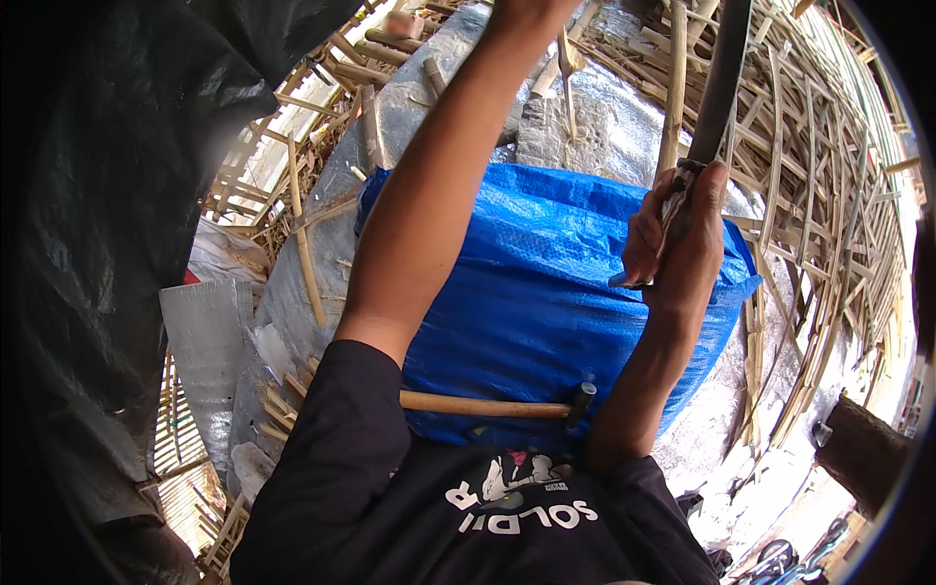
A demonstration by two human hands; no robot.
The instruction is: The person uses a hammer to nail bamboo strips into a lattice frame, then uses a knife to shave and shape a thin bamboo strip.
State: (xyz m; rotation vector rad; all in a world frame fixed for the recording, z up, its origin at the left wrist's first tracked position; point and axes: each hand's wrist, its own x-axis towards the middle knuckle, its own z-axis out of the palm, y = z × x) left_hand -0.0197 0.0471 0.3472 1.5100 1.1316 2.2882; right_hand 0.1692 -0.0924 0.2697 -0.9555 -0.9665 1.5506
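Note:
My right hand is closed around the cloth-wrapped handle of a machete. The machete's long dark blade points up and away, beside a pale bamboo stick. My left arm reaches far forward, and only part of my left hand shows at the top edge; its fingers are out of view, so what it holds or touches is hidden. A blue tarp is spread in front of my body, below both forearms. Across its near part lies a hammer with a wooden handle and dark metal head.
Many split bamboo strips are heaped at the right. Silvery sheeting covers the ground, with bamboo pieces on it at the left. Black plastic hangs along the left side. A dark wooden block stands at the lower right.

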